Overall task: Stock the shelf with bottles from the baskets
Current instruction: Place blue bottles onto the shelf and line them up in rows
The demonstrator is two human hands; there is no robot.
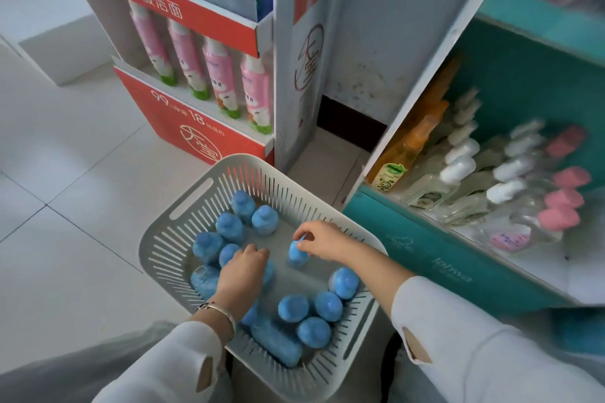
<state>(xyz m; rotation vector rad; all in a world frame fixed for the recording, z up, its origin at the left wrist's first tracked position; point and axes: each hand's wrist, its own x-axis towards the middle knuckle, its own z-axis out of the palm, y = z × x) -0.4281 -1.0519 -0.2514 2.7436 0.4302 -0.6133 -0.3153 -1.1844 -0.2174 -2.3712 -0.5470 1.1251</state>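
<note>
Beside the teal shelf (435, 250), partly stocked with white- and pink-capped bottles (510, 186); below, a grey basket (183, 226) on the floor with about a dozen blue bottles (294, 307) left to move; right hand (322, 239) pinching the cap of one upright blue bottle (297, 253); left hand (244, 267) curled over another, grip probably closed, hidden underneath.

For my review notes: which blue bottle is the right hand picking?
Look in the grey slotted basket on the floor. Near its middle, the right hand pinches the cap of one upright blue bottle. It stands alone on bare basket floor, apart from the surrounding clusters.
</note>
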